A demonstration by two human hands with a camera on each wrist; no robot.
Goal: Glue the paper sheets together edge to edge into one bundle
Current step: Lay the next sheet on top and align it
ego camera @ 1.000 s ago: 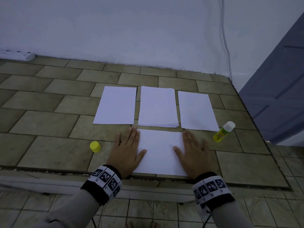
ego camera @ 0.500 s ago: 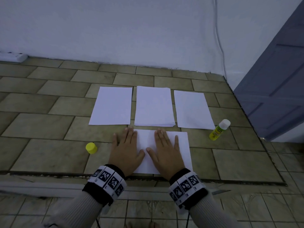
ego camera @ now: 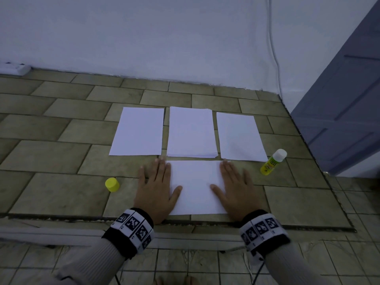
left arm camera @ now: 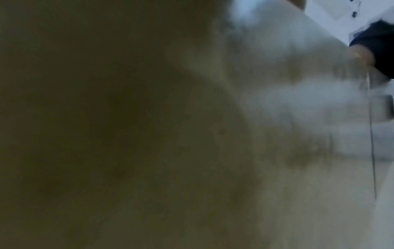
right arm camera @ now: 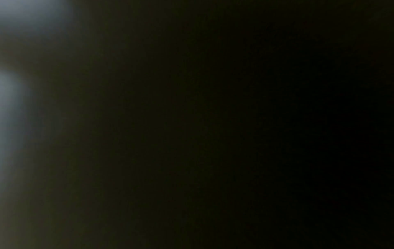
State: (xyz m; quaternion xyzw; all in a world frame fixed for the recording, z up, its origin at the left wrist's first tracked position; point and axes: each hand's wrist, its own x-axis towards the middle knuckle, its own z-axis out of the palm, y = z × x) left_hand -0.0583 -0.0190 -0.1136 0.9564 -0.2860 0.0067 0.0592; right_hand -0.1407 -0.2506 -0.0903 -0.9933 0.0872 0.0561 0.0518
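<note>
A white paper sheet [ego camera: 196,188] lies nearest me on the tiled ledge [ego camera: 61,194]. My left hand [ego camera: 157,186] presses flat on its left edge, fingers straight. On the sheet's right edge my right hand [ego camera: 234,188] lies flat too. Beyond it lie a left sheet [ego camera: 137,132], a middle stack of sheets [ego camera: 191,132] and a right sheet [ego camera: 239,136]. A yellow glue stick [ego camera: 272,162] with a white tip stands at the right. Its yellow cap [ego camera: 112,184] sits left of my left hand. Both wrist views are blurred or dark.
A white wall [ego camera: 164,38] rises behind the ledge, with a cable [ego camera: 273,48] running down it. A grey-blue door [ego camera: 349,89] stands at the right. A white power strip [ego camera: 14,67] lies at the far left. The ledge's front edge [ego camera: 61,218] drops to a lower tiled floor.
My right hand slid from the middle of the near sheet back out to its right edge. The left hand stayed on the left edge.
</note>
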